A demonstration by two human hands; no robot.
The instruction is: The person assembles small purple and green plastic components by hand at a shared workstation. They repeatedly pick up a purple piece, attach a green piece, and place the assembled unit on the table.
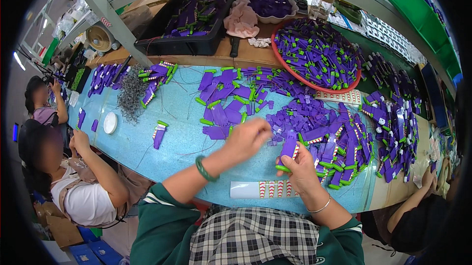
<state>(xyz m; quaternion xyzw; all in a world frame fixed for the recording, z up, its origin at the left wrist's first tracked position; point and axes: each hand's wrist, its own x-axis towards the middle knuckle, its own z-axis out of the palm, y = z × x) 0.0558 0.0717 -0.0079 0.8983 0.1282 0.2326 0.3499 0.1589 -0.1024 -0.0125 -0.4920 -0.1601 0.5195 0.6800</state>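
Note:
My right hand holds a purple plastic piece with a green end just above the blue table. My left hand, with a green bangle on the wrist, has its fingers pinched together right beside that piece; whether it grips anything I cannot tell. A white strip of red-and-white striped stickers lies on the table under my hands. A heap of purple pieces with green ends lies just right of my hands.
A red round tray and a black crate hold more purple pieces at the back. A tangle of thin grey wires and a white lid lie to the left. Other people sit at the left and right.

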